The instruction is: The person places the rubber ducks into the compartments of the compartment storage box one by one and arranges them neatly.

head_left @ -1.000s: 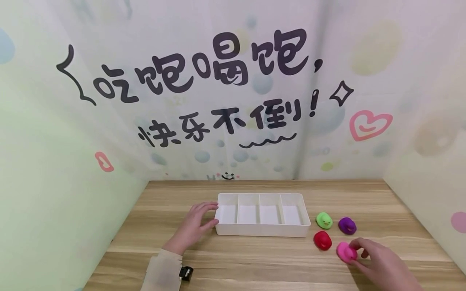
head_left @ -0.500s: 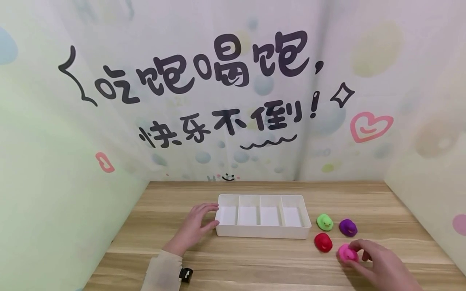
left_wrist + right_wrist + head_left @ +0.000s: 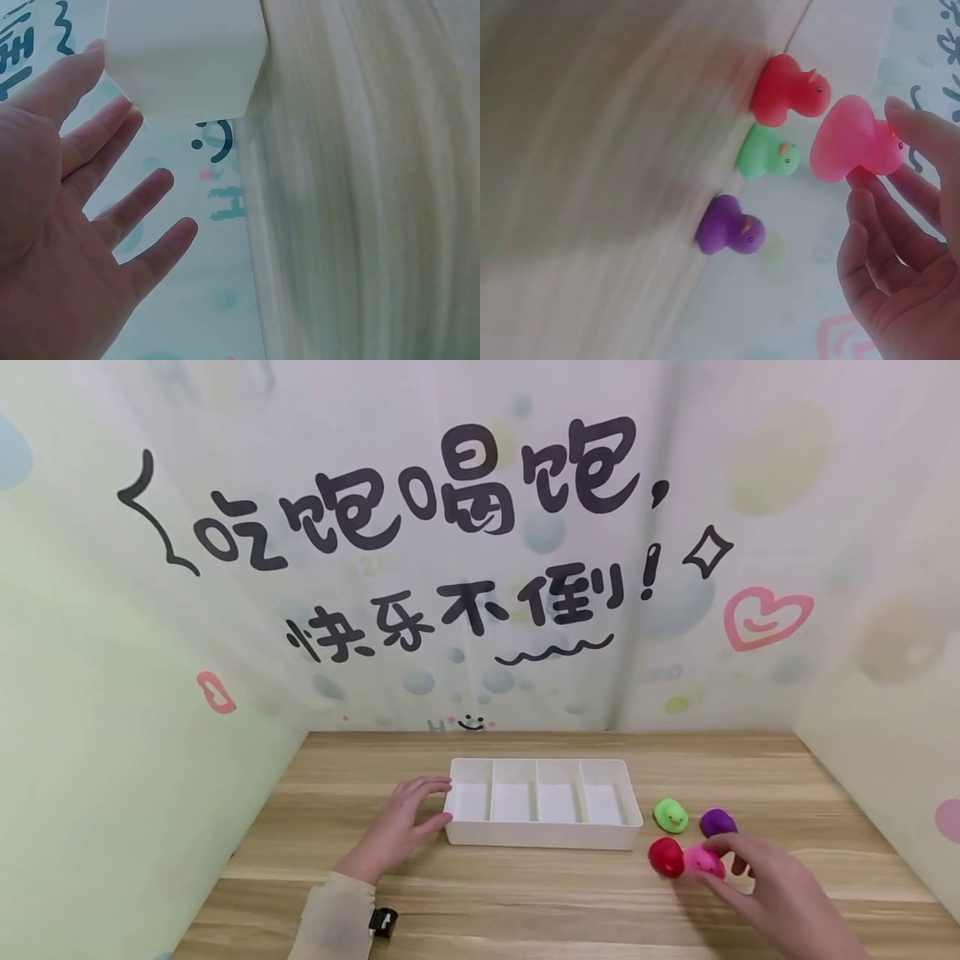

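The pink duck (image 3: 702, 861) is pinched between thumb and fingers of the right hand (image 3: 783, 889) and is held above the wood table (image 3: 525, 910), right of the white box (image 3: 543, 837). The red duck (image 3: 666, 857) is found just beside it, between it and the box. The green duck (image 3: 670, 816) is placed behind the red one, near the box's right end; the purple duck (image 3: 716, 821) is partly covered by the right hand in the head view.

The box's left end is touched by the left hand (image 3: 397, 831), its fingers extended, nothing clasped. The box is divided into four open-topped compartments by upright partitions. A strip of table is seen between box and back wall (image 3: 390, 702); a broader stretch is seen in front.

The pink duck is held head uppermost, beak turned toward the person; its long axis cannot be told. The box's long axis is laid left to right.
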`<state>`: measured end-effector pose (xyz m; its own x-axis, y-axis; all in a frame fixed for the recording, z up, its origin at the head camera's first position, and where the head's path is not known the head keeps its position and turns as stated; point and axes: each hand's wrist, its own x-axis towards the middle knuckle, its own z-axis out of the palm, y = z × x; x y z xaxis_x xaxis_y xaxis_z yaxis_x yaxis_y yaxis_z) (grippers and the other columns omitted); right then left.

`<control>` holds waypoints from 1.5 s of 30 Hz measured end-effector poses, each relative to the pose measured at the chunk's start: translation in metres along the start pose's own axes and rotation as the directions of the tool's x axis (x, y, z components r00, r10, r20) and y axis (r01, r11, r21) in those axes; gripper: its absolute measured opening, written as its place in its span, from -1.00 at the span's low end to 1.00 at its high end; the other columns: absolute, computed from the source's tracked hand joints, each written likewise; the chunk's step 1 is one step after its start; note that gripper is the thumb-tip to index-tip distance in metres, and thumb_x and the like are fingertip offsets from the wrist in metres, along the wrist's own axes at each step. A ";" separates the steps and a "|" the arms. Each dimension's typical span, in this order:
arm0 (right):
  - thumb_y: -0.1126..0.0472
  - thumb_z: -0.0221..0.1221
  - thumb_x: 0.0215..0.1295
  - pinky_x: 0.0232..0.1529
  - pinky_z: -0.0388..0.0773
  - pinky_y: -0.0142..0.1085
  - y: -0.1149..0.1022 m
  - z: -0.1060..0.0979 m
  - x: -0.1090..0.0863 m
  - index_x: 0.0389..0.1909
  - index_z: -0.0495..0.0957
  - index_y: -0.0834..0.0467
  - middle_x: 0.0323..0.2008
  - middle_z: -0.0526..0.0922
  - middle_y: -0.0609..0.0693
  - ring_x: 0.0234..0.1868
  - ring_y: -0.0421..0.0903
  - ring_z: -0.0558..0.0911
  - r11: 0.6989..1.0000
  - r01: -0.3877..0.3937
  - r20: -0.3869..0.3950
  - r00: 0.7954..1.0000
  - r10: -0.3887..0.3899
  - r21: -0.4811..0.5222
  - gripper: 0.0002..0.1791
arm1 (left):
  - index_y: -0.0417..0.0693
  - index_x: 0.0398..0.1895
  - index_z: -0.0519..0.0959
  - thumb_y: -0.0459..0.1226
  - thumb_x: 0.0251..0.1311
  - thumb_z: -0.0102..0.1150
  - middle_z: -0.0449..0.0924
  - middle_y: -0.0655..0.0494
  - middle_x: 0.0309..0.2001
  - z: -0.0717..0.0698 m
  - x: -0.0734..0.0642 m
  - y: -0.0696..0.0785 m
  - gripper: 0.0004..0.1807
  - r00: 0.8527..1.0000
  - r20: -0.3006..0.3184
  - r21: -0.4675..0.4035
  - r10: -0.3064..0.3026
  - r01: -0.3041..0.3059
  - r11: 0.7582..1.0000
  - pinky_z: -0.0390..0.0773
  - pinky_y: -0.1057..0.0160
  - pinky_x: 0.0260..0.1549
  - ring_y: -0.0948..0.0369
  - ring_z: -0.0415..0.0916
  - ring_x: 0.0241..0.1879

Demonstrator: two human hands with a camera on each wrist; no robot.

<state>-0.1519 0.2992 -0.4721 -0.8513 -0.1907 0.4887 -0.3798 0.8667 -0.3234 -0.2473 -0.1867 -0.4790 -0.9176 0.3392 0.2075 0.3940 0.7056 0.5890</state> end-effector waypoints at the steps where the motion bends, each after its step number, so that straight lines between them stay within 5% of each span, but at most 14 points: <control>1: 0.13 0.65 -0.12 -0.50 0.47 -0.45 -0.001 0.000 0.002 -0.22 0.69 -0.06 -0.40 0.60 -0.37 -0.40 -0.35 0.44 1.000 0.011 -0.008 1.000 -0.011 0.001 -0.58 | -0.04 0.33 0.53 -0.17 0.35 0.34 0.48 0.07 0.42 0.000 0.000 0.000 -0.49 1.000 0.000 -0.002 -0.001 0.001 1.000 0.32 -0.17 0.48 -0.07 0.29 0.47; 9: 0.14 0.66 -0.16 -0.39 0.36 -0.64 -0.013 0.001 0.018 -0.25 0.66 -0.12 -0.41 0.53 -0.35 -0.36 -0.36 0.43 0.995 0.099 -0.102 0.990 -0.097 0.016 -0.56 | -0.05 0.31 0.55 -0.16 0.34 0.36 0.49 0.10 0.41 0.002 0.001 0.001 -0.50 1.000 -0.005 0.001 -0.003 0.003 1.000 0.33 -0.15 0.47 -0.06 0.31 0.46; 21: 0.07 0.66 -0.14 -0.41 0.38 -0.60 -0.039 0.019 0.047 -0.25 0.68 -0.08 -0.42 0.55 -0.34 -0.39 -0.37 0.45 0.982 0.176 -0.140 0.976 -0.165 0.072 -0.58 | -0.07 0.29 0.56 -0.19 0.33 0.37 0.50 0.10 0.39 0.004 0.001 -0.001 -0.51 1.000 -0.013 0.009 -0.005 0.005 1.000 0.36 -0.14 0.46 -0.05 0.32 0.45; 31: 0.15 0.66 -0.14 -0.46 0.35 -0.63 -0.055 0.034 0.063 -0.24 0.65 0.01 -0.41 0.58 -0.22 -0.39 -0.26 0.48 0.986 0.139 -0.108 0.986 -0.129 0.094 -0.56 | -0.10 0.30 0.55 -0.19 0.33 0.35 0.49 0.06 0.40 0.002 0.000 -0.001 -0.50 1.000 -0.005 0.002 -0.003 0.003 1.000 0.34 -0.18 0.46 -0.08 0.31 0.45; 45: 0.07 0.62 -0.04 -0.40 0.51 -0.42 -0.072 0.053 0.082 -0.25 0.65 -0.03 -0.39 0.60 -0.24 -0.32 -0.21 0.55 0.982 0.154 -0.118 0.983 -0.141 0.112 -0.62 | -0.09 0.34 0.53 -0.18 0.34 0.35 0.46 0.10 0.43 0.002 0.000 -0.002 -0.47 1.000 -0.008 0.009 -0.015 0.015 1.000 0.33 -0.16 0.47 -0.07 0.26 0.48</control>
<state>-0.2129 0.1969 -0.4515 -0.7406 -0.2553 0.6216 -0.5446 0.7699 -0.3326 -0.2483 -0.1868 -0.4811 -0.9239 0.3233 0.2047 0.3803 0.7162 0.5852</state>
